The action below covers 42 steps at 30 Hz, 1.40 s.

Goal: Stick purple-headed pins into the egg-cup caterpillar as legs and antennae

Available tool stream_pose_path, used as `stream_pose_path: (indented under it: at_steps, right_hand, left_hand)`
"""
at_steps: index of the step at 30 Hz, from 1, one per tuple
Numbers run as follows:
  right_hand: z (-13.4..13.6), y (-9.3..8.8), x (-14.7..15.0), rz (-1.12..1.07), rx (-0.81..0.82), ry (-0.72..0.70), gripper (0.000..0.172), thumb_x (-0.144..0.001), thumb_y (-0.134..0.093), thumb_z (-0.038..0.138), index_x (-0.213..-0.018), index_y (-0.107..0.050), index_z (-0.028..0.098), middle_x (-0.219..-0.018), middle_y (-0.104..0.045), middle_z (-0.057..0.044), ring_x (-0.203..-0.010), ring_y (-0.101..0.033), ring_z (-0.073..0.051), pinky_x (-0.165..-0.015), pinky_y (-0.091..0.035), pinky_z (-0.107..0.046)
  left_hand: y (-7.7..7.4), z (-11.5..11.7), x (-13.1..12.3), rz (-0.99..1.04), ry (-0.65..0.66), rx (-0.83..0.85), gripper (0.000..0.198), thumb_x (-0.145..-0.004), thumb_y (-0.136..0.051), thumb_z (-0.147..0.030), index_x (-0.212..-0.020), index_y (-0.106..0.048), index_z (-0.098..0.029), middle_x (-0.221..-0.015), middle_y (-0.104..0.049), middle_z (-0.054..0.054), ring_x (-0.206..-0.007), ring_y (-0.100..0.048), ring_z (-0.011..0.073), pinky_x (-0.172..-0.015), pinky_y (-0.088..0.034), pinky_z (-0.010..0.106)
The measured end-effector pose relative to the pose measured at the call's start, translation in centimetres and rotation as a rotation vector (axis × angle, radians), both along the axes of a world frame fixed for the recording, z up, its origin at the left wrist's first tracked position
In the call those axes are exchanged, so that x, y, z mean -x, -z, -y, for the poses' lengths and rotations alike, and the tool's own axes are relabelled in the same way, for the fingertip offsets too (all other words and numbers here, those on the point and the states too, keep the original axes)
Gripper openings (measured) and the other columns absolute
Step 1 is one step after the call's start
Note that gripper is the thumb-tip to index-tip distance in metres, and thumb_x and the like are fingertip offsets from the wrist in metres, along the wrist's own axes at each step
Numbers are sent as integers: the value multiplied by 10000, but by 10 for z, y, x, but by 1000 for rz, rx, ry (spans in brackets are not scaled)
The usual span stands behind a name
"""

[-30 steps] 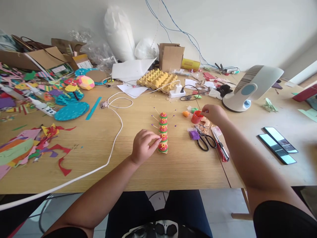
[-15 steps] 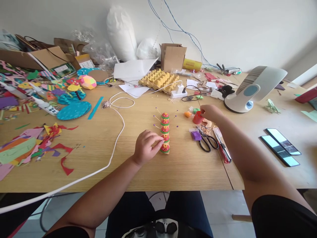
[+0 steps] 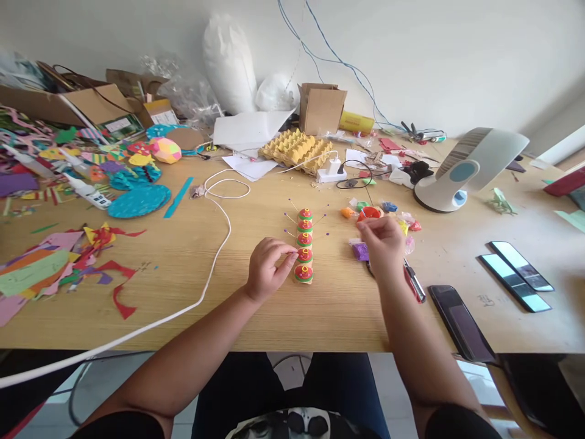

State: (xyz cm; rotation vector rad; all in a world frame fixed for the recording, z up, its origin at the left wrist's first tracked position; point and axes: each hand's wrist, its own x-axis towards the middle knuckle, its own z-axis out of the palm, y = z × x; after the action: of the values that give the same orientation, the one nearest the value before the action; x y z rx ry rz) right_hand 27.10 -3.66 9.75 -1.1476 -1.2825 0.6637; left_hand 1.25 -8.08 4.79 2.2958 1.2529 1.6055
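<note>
Caterpillar craft [image 3: 304,244] is sitting mid-scene on the wooden table [image 3: 183,274], lying near-to-far. Left hand [image 3: 267,268] is pinching its near end from the left. Right hand [image 3: 384,247] is hovering just right of it, fingertips pinching together; what they're holding is too small to tell. Red cup [image 3: 369,213] is sitting just beyond that hand.

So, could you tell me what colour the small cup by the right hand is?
Red; the head view shows the small cup just beyond the right hand.
</note>
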Motion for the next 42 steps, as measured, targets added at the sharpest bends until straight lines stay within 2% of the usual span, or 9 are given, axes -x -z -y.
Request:
stream_pose_path:
  at_steps: [3,7,12,17,26,35,42]
  right_hand:
    - [1,31,24,-336,147,-159,371,-726,-815,393,-742,-483,225,-798,-646,7,-526,-429,-77,-493,-333,-243]
    - [-1,49,34,-421,243,-253,397,-687,-853,380,-729,-497,210,-781,-656,18,-514,-374,-55,-480,-286,-228]
    - [12,46,41,-388,211,-324,376,-719,-844,384,-720,-510,211,-790,-656,13,-550,-402,-70,-514,-323,-240]
    - [23,44,49,-401,176,-330,350,-743,-833,376,-716,-524,215,-787,-651,12,-555,-404,-78,-531,-338,-250]
    - [23,45,49,-397,162,-342,354,-756,-830,378,-722,-519,213,-791,-653,14,-562,-419,-78,-533,-345,-251]
    - [26,47,50,-351,132,-383,350,-763,-839,375,-733,-531,213,-805,-668,0,-606,-487,-95,-559,-392,-257]
    - [26,48,49,-336,127,-408,317,-771,-836,348,-731,-555,208,-806,-679,-2,-597,-492,-89,-563,-400,-257]
  left_hand:
    - [1,-1,1,7,-6,13,100,-960,-582,-255,-922,-661,-206,-872,-716,49,-845,-638,187,-810,-510,366]
    - [0,-2,2,-4,0,20,122,-968,-568,-245,-889,-652,-206,-849,-709,49,-826,-630,185,-794,-504,363]
    - [-1,-2,-1,-33,19,29,84,-959,-594,-235,-907,-653,-205,-855,-715,44,-832,-632,181,-792,-505,355]
    - [-1,-2,-3,-39,46,7,51,-907,-692,-253,-910,-668,-207,-851,-734,27,-815,-646,170,-779,-507,334]
    - [1,-1,-2,-4,37,-21,127,-844,-769,-274,-864,-664,-206,-803,-722,9,-775,-642,161,-757,-499,318]
    - [0,-2,-2,-2,36,-37,172,-838,-777,-312,-820,-640,-210,-754,-703,1,-721,-624,151,-717,-484,306]
    - [1,-2,-1,0,26,-31,185,-841,-772,-333,-822,-637,-207,-759,-697,4,-744,-623,160,-736,-478,311]
